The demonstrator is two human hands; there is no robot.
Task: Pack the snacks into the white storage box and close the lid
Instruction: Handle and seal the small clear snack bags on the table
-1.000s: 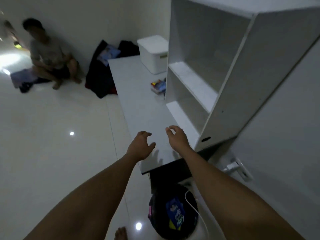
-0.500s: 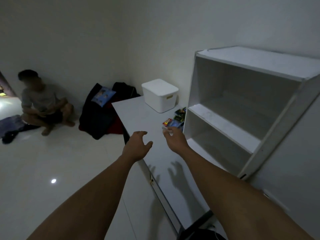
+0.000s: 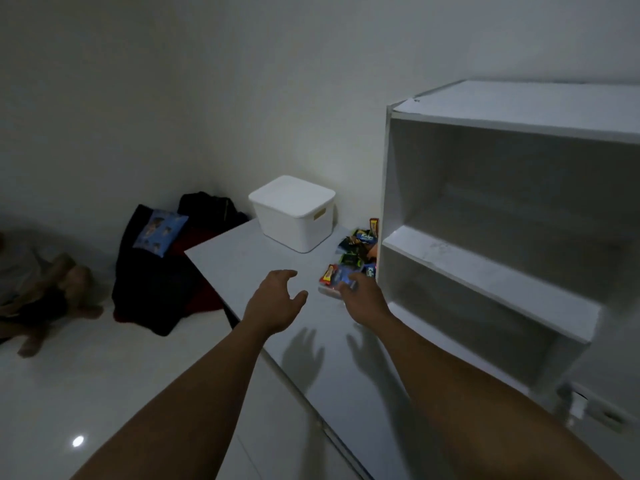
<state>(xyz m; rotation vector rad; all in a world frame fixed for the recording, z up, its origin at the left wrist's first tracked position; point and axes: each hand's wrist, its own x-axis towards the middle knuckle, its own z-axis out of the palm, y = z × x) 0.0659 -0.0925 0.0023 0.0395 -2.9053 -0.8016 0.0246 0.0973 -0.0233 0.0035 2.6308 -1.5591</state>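
The white storage box (image 3: 296, 221) stands at the far end of the white table (image 3: 242, 261) with its lid (image 3: 292, 195) on. A pile of several snack packets (image 3: 351, 259) lies to the right of the box, against the shelf unit. My left hand (image 3: 275, 301) hovers over the table with fingers spread and nothing in it. My right hand (image 3: 363, 296) reaches to the near edge of the snack pile, fingertips at a blue packet (image 3: 341, 277); whether it touches is hard to tell.
A white open shelf unit (image 3: 485, 258) stands on the table's right side. Dark bags and a blue pillow (image 3: 161, 230) lie on the floor beyond the table. A person sits on the floor at far left (image 3: 38, 282).
The view has lifted from the table's near end toward the box and snacks. Both hands have moved forward along the table, the right one reaching the snack pile.
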